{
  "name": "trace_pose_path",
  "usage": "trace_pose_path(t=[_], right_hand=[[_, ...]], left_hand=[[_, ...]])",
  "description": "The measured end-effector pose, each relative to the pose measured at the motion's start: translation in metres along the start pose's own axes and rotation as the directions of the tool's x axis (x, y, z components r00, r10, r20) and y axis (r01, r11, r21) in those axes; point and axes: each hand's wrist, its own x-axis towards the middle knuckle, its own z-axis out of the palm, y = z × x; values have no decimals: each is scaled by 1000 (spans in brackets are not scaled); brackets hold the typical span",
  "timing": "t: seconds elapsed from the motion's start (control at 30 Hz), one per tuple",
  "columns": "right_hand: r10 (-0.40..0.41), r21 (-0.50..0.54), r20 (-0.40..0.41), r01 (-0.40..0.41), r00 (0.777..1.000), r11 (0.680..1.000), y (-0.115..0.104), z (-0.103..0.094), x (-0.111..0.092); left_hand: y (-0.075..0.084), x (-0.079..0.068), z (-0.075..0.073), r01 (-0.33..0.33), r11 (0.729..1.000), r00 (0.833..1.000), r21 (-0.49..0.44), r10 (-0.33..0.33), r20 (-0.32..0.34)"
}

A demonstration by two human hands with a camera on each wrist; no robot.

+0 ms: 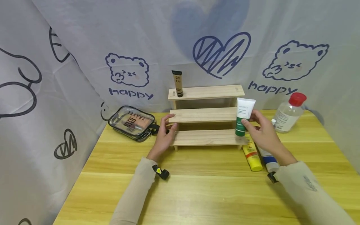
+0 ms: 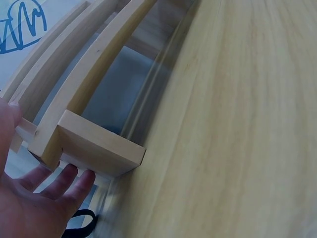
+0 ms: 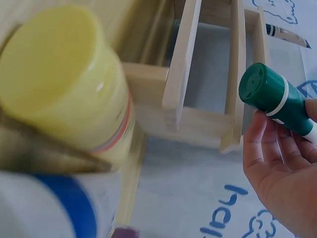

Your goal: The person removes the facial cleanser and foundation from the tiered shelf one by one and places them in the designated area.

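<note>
A three-tier wooden shelf (image 1: 208, 115) stands at the back of the table. My left hand (image 1: 165, 137) holds its left end, thumb toward the front; in the left wrist view the fingers (image 2: 69, 181) reach round the end of a board. My right hand (image 1: 264, 132) pinches a white and green squeeze tube (image 1: 244, 117), cap down, in front of the right end of the middle and lowest tiers. From the right wrist view, the tube's green cap (image 3: 262, 89) points away from the palm, beside the tiers. A small beige tube (image 1: 178, 83) with black ends stands at the top tier's left.
Below the right hand lie a yellow tube (image 1: 253, 154) and a white tube with a blue band (image 1: 270, 161). A clear bottle with a red cap (image 1: 289, 114) stands at the back right. Left of the shelf lies a clear travel pouch (image 1: 133, 123). A printed curtain (image 1: 157, 37) hangs behind.
</note>
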Motion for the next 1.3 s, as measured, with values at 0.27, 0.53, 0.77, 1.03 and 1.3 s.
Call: trace_pose_path(t=[0.27,0.53,0.77,1.03,1.3], right_hand=[[31,-57,-40,-34,999,998,19,-15,-13],[111,-63,-41,-113,993,992,30,-29,-27],[167,-54,-36,-169,985,984,39,-39,-33],[144,-115,-25,-146,989,983,53,-43,-37],[157,-176,6,-154,988,972,71,-54,-46]], left_hand=[[0,1,2,0,1000,1000,-8,0,7],[1,2,5,-9,1000,1000,-7,9,13],[1,1,5,-9,1000,1000,-13,9,13],[-1,-4,0,1,1000,1000,2,-1,-7],[-1,-1,1,-9,1000,1000,-3,9,-3]])
